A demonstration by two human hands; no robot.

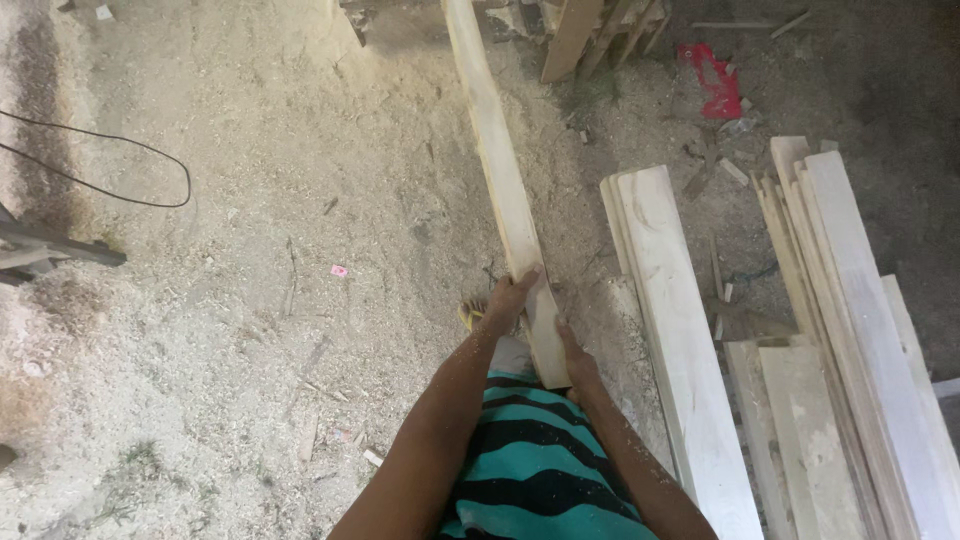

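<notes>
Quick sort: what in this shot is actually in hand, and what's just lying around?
In hand:
- long wooden plank, gripped at its near end
- left hand on the plank's left edge
- right hand on its right edge

Lying about:
- stacked boards on the right
- further board pile at far right
- black cable on the sawdust floor
- red scrap
- wooden offcuts at top

We're in a rough woodworking yard or sawmill shed: the dirt floor (250,300) is thick with sawdust and shavings all over. On the right, sawn pale planks (850,330) lie stacked side by side. Offcuts and wood scraps (600,30) pile up at the far end. A black cable (130,150) snakes across the dust at far left.
</notes>
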